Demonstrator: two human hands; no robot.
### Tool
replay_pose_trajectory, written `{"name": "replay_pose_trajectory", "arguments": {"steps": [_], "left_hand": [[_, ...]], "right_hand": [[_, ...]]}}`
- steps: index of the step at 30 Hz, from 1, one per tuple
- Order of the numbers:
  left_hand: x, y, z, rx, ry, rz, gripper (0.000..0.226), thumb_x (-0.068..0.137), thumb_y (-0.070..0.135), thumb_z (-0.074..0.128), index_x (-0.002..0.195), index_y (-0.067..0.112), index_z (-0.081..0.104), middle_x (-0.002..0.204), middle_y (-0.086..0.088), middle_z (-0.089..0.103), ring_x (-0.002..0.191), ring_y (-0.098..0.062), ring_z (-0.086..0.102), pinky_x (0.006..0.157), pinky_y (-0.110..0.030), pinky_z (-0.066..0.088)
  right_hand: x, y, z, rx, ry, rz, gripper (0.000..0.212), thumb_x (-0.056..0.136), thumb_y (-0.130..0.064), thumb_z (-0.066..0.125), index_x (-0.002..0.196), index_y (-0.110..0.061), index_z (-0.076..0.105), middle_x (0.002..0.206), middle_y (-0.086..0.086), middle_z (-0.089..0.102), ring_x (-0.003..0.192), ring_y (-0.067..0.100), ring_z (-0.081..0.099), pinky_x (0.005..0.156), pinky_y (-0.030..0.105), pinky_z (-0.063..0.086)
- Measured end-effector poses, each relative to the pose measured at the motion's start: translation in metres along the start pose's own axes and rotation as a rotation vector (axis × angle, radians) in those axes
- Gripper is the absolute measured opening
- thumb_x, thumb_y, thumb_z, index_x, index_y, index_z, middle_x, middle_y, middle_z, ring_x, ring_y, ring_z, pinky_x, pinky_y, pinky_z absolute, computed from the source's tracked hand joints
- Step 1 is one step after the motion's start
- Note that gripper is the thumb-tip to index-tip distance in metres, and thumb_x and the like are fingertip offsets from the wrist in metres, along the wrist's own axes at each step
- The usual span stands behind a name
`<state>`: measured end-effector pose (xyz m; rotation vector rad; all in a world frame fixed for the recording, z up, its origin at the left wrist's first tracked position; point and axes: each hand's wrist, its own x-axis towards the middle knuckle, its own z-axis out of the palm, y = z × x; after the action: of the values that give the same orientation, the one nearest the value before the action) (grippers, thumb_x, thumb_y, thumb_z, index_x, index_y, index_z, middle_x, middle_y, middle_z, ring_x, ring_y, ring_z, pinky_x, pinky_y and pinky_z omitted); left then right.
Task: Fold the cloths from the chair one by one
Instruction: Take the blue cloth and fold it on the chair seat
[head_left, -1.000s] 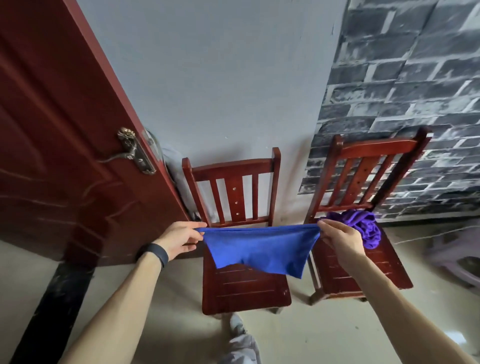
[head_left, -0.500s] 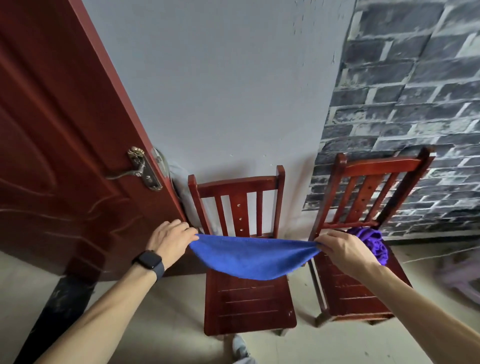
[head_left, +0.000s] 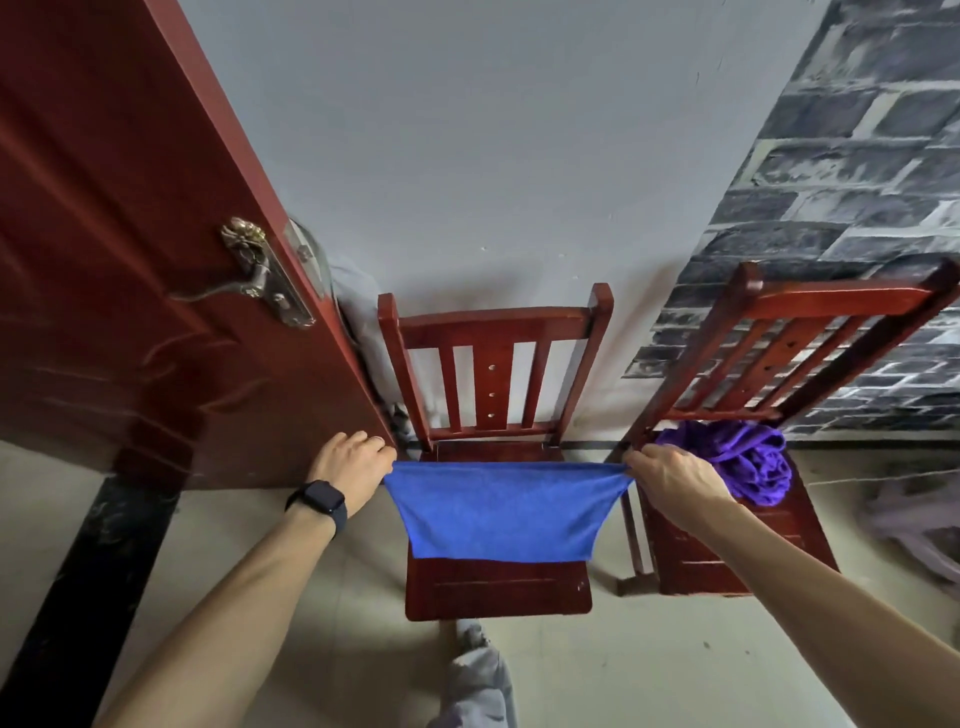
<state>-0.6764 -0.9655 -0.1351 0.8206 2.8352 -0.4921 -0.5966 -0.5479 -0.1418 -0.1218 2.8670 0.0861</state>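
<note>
The left hand and right hand each pinched a top corner of the blue cloth, pulled from sagging to taut and square over the left chair, probably ready for folding, the purple cloth waiting on the right chair.

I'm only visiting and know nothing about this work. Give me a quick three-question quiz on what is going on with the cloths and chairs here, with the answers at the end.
1. True or false: only one hand holds the blue cloth.
2. Where does the purple cloth lie? A) on the seat of the right chair B) on the floor C) over the door handle
3. Fill in: the dark watch sits on the ___ wrist.

Key:
1. False. The left hand and the right hand each pinch a top corner.
2. A.
3. Left.
</note>
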Motion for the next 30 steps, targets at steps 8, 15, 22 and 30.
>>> {"name": "replay_pose_trajectory", "arguments": {"steps": [8,15,22,30], "left_hand": [[0.042,-0.021,0.012,-0.06,0.161,-0.032,0.02,0.061,0.017,0.091,0.065,0.018,0.071,0.062,0.0,0.062,0.059,-0.025,0.061,0.05,-0.031,0.045],[0.034,0.0,0.054,-0.119,0.159,0.026,0.023,0.059,0.016,0.092,0.063,0.017,0.069,0.061,0.0,0.061,0.061,-0.026,0.062,0.05,-0.031,0.046],[-0.024,0.074,0.156,-0.173,-0.198,0.075,0.016,0.074,0.006,0.073,0.086,0.016,0.071,0.082,-0.001,0.068,0.086,-0.026,0.064,0.07,-0.033,0.05],[-0.095,0.139,0.261,-0.239,-0.534,0.05,0.024,0.099,0.024,0.046,0.114,0.027,0.064,0.113,0.003,0.063,0.116,-0.021,0.053,0.089,-0.034,0.042]], "right_hand": [[0.06,0.0,0.004,0.071,0.031,0.076,0.016,0.095,-0.027,0.057,0.106,-0.017,0.062,0.099,0.003,0.058,0.101,0.028,0.058,0.065,0.036,0.044],[0.057,-0.01,0.048,0.039,-0.032,0.097,0.022,0.095,-0.015,0.054,0.116,-0.017,0.06,0.104,0.003,0.058,0.101,0.027,0.058,0.067,0.035,0.045],[0.003,-0.036,0.166,0.095,-0.254,0.119,0.021,0.095,-0.028,0.062,0.115,-0.023,0.06,0.11,-0.002,0.057,0.107,0.022,0.058,0.083,0.035,0.053],[-0.083,-0.076,0.287,0.2,-0.476,0.162,0.022,0.099,-0.016,0.05,0.112,-0.021,0.067,0.113,0.003,0.061,0.105,0.027,0.059,0.082,0.035,0.051]]}}
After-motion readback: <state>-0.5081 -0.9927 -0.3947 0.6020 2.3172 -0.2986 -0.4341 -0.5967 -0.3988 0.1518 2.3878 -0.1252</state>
